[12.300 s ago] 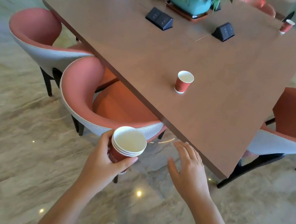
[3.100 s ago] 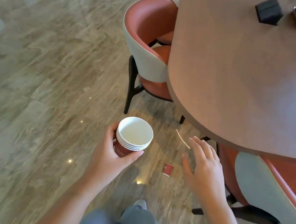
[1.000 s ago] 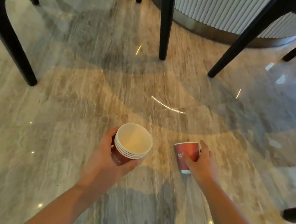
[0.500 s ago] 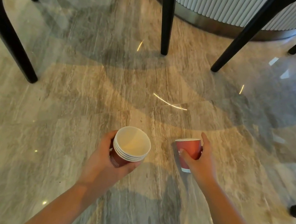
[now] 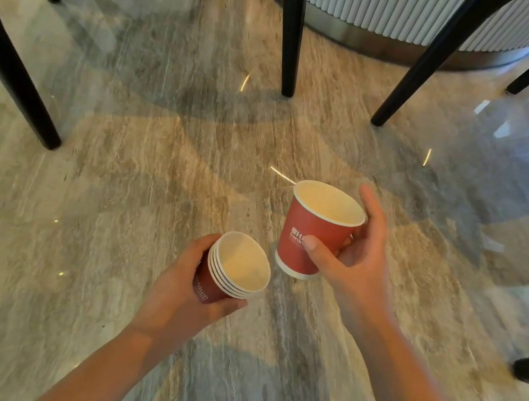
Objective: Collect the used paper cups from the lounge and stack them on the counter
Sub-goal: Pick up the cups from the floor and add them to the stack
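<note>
Collecting is mid-way, judging by what's in hand. Left hand [image 5: 179, 291] grips a nested stack of red paper cups [image 5: 235, 268], fingers and thumb wrapped round the sleeve; four white rims show, mouth tipped up and a bit to the right. Right hand [image 5: 357, 263] holds a single red cup [image 5: 317, 229], thumb on the near face over the white logo, fingers round the far side, index finger sticking up past the rim. The single cup is upright, slightly tilted, empty as far as I can see. It sits just right of and a little farther out than the stack, base close to the stack's rim but not touching and not yet inside it.

Both are held in the air above the marble floor [image 5: 115, 211], near centre of view. Black chair legs [image 5: 291, 31] stand far and left, with a ribbed white round base [image 5: 407, 11] at far right.

Done: several cups gathered and nested, one more picked up. Left: drop the single cup into the stack, likely the next move, then carry everything over and set it on the counter. No counter is in view, so no drop-off has happened here. No other loose cups are visible on the floor; whether more remain elsewhere in the lounge can't be told.
</note>
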Demonstrator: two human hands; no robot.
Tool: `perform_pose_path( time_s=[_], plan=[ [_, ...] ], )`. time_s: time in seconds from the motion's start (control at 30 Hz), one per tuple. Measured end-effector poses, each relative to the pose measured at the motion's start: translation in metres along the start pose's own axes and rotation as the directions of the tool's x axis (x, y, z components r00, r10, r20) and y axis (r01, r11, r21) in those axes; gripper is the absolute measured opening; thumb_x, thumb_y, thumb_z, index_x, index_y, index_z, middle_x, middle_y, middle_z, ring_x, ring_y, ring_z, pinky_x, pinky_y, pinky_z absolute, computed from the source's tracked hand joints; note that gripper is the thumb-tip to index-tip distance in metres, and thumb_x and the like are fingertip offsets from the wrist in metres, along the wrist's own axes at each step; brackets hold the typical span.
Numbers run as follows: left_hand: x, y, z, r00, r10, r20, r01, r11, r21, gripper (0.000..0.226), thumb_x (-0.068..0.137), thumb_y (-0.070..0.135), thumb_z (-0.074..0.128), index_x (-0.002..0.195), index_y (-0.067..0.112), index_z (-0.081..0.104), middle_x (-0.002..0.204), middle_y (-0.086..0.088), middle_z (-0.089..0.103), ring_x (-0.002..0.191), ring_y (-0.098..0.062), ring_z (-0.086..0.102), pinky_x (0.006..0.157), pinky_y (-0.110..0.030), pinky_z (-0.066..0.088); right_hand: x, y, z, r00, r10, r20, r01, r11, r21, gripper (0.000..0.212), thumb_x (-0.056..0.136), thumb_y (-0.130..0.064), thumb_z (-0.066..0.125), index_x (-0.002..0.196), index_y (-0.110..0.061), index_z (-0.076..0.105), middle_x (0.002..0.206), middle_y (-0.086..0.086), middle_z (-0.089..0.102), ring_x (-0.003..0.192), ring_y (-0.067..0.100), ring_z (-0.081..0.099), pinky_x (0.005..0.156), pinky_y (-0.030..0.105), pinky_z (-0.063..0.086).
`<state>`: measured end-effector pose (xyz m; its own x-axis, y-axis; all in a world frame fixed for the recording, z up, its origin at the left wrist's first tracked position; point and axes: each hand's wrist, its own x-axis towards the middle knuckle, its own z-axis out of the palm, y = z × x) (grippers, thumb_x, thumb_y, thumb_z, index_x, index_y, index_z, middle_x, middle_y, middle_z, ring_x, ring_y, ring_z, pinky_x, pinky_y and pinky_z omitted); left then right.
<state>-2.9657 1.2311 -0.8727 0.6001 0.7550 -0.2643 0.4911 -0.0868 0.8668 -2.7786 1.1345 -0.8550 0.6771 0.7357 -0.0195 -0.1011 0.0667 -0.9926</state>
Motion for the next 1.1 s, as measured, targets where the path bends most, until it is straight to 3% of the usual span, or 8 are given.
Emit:
perform_pose_path(
  time_s=[0.17,0.23,0.4,0.53,0.67,0.8,0.97,1.1],
  plan=[
    [-0.004,0.001,-0.002,1.000,0.006,0.010,-0.006,1.000,0.029,0.080,0.055,0.029,0.088,0.119,0.051,0.045,0.110,0.023,0.058,0.101,0.008,0.053,0.079,-0.010,0.043,-0.006,0.000,0.015,0.996,0.041,0.077,-0.042,0.999,0.014,0.082,0.050,-0.033,0.082,0.119,-0.048,0.040,0.119,-0.022,0.054,0.114,0.002,0.052,0.087,0.024,0.049],
    [-0.005,0.003,-0.003,0.999,0.026,0.018,-0.027,0.999,0.035,0.078,0.055,0.028,0.088,0.116,0.053,0.045,0.110,0.023,0.058,0.102,0.003,0.054,0.083,-0.015,0.044,-0.008,0.001,0.020,0.992,0.043,0.118,-0.040,0.999,-0.025,0.085,0.050,-0.035,0.082,0.123,-0.045,0.039,0.120,-0.021,0.054,0.117,0.005,0.051,0.092,0.029,0.047],
    [-0.008,0.010,-0.002,0.997,0.076,0.033,-0.076,0.997,0.010,0.075,0.055,0.023,0.088,0.107,0.055,0.045,0.108,0.021,0.060,0.099,0.012,0.053,0.073,0.001,0.039,-0.011,0.002,0.029,0.987,0.034,0.156,-0.030,0.999,-0.028,0.086,0.055,-0.027,0.081,0.129,-0.028,0.038,0.129,-0.001,0.048,0.120,0.013,0.049,0.095,0.035,0.046],
    [-0.009,0.014,-0.002,0.996,0.084,0.028,-0.083,0.996,-0.017,0.074,0.056,0.020,0.088,0.106,0.055,0.045,0.103,0.027,0.061,0.097,0.018,0.052,0.071,0.004,0.038,-0.013,0.005,0.030,0.981,0.069,0.184,-0.061,0.997,-0.049,0.079,0.053,-0.030,0.081,0.121,-0.038,0.041,0.123,-0.008,0.051,0.117,0.009,0.051,0.091,0.030,0.048],
    [-0.008,0.015,-0.005,0.997,0.080,0.011,-0.080,0.996,-0.036,0.074,0.057,0.020,0.087,0.104,0.057,0.044,0.100,0.046,0.053,0.096,0.022,0.050,0.068,0.005,0.036,-0.016,0.008,0.029,0.969,0.087,0.231,-0.059,0.990,-0.126,0.081,0.057,-0.027,0.079,0.125,-0.035,0.037,0.126,-0.008,0.048,0.118,0.006,0.049,0.095,0.030,0.046],
    [-0.005,0.014,-0.005,0.997,0.075,-0.004,-0.075,0.996,-0.044,0.073,0.055,0.024,0.087,0.102,0.060,0.045,0.101,0.043,0.053,0.095,0.020,0.051,0.068,0.004,0.037,-0.015,0.009,0.026,0.934,0.134,0.330,-0.075,0.980,-0.185,0.080,0.059,-0.037,0.076,0.126,-0.038,0.033,0.123,-0.013,0.051,0.117,0.003,0.049,0.097,0.026,0.043],
    [-0.003,0.015,-0.002,0.997,0.080,-0.006,-0.080,0.997,0.007,0.083,0.055,0.028,0.088,0.095,0.078,0.036,0.100,0.047,0.050,0.096,0.022,0.048,0.068,0.006,0.036,-0.015,0.011,0.022,0.912,0.177,0.371,-0.098,0.970,-0.222,0.085,0.061,-0.046,0.074,0.131,-0.038,0.027,0.130,-0.017,0.049,0.123,0.004,0.045,0.104,0.035,0.038],
    [-0.003,0.018,-0.002,0.998,0.070,0.004,-0.070,0.997,0.024,0.078,0.050,0.040,0.084,0.098,0.078,0.035,0.102,0.045,0.050,0.098,0.021,0.047,0.070,0.007,0.034,-0.013,0.013,0.018,0.901,0.206,0.381,-0.111,0.960,-0.257,0.076,0.062,-0.046,0.074,0.125,-0.044,0.033,0.134,-0.016,0.045,0.123,0.000,0.044,0.105,0.032,0.037]
  ],
)
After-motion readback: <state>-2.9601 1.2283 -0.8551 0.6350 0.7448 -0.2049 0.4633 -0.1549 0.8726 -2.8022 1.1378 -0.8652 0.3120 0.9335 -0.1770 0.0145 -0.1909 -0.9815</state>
